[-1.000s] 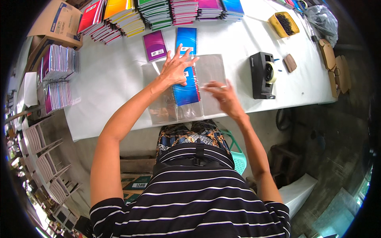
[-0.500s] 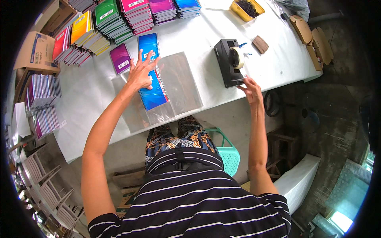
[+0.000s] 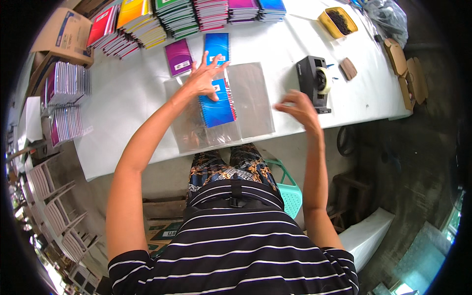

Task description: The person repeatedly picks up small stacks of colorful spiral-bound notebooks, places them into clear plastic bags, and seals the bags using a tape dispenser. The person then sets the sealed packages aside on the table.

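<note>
A blue spiral notebook (image 3: 218, 110) lies on clear plastic sheeting (image 3: 254, 105) near the table's front edge. Spread over its upper end is my left hand (image 3: 204, 81), fingers apart and thumb resting on the cover. A second blue notebook (image 3: 217, 45) lies just beyond, partly under my fingertips, with a purple notebook (image 3: 179, 56) to its left. My right hand (image 3: 299, 107) hovers between the plastic and a black tape dispenser (image 3: 307, 73), its fingers pinched together. Whatever is between them is too small and blurred to make out. The dispenser carries a roll of tape (image 3: 322, 80).
Stacks of coloured notebooks (image 3: 177, 19) line the far left, and more notebooks (image 3: 66, 123) are piled at the left edge. A brown block (image 3: 348, 69) sits right of the dispenser. A yellow tub (image 3: 327, 22) of dark bits and an open carton (image 3: 400, 73) stand at far right.
My right hand has moved left from the dispenser's front end toward the plastic sheeting. My left hand stays spread on the notebook. The whole view has shifted.
</note>
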`<state>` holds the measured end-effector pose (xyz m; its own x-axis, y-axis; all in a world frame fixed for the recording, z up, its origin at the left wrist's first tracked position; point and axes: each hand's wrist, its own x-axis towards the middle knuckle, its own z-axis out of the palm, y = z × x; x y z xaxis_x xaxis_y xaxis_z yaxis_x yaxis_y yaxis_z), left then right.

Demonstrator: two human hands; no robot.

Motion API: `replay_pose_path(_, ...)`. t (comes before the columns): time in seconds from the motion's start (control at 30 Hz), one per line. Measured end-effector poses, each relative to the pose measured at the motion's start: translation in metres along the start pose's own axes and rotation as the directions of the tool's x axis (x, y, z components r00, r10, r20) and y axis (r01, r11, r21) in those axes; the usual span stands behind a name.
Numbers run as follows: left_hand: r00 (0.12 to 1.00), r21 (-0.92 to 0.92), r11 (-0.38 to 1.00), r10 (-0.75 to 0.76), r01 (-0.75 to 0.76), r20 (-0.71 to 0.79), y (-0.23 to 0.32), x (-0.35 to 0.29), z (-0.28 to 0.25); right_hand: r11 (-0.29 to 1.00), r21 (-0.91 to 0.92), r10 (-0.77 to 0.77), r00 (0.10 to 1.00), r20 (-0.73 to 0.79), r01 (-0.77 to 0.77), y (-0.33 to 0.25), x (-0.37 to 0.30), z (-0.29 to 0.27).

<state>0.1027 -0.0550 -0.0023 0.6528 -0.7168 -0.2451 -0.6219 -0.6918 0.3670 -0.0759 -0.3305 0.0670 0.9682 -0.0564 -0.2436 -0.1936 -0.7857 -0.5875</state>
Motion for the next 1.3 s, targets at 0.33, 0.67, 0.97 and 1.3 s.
replay_pose_path(0.33,1.0,-0.023,1.0,0.015,-0.015,0.013,-0.001,0.007,0.005,0.976,-0.208,0.111,0.964,0.243,-0.06,-0.113,0.099,0.104)
replay_pose_path(0.67,1.0,-0.001,1.0,0.021,-0.021,0.02,-0.005,0.001,-0.002,0.778,-0.621,0.071,0.967,0.245,0.101,-0.117,0.098,0.116)
replay_pose_path(0.97,0.868,-0.156,0.904,-0.427,0.399,-0.254,-0.016,-0.087,0.059,0.994,0.11,-0.018,0.99,0.139,0.003,-0.048,0.08,0.135)
replay_pose_path(1.3,0.926,-0.974,0.098,-0.303,-0.204,-0.225,0.049,-0.137,0.021,0.698,0.697,-0.144,0.985,-0.09,0.166,-0.075,0.011,0.094)
